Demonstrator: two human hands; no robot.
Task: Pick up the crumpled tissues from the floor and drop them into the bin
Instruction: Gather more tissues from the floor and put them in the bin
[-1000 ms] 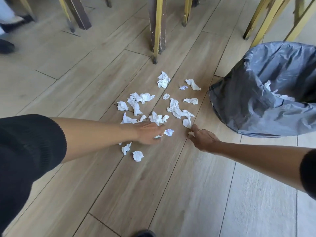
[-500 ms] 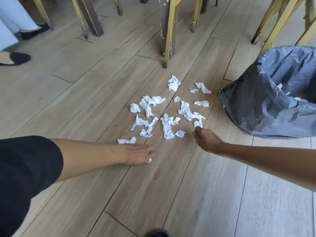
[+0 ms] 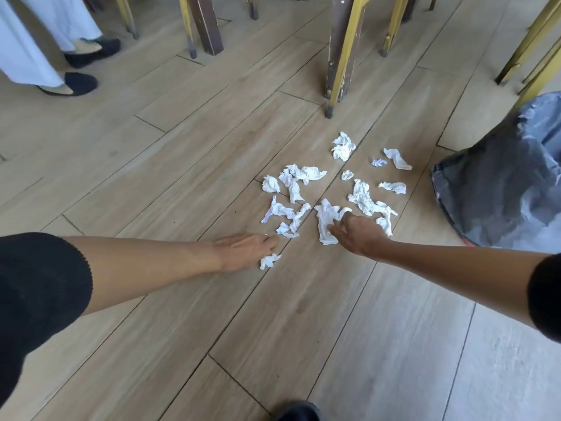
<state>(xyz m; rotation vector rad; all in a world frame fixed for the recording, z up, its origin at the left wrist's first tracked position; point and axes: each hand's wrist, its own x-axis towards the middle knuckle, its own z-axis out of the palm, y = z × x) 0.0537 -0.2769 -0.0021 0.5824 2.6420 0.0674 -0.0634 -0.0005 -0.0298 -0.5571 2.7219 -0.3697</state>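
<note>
no readable text, labels, brands, numbers or signs anywhere in view

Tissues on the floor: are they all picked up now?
No, many crumpled tissues still lie scattered on the wooden floor beside the bin.

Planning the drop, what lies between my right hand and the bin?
Head view: one crumpled tissue beside the right hand, then bare floor up to the bin.

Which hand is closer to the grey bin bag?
The right hand. It rests among the tissues, just left of the grey bin bag. The left hand lies farther away, beyond the tissue pile, beside a small tissue.
</note>
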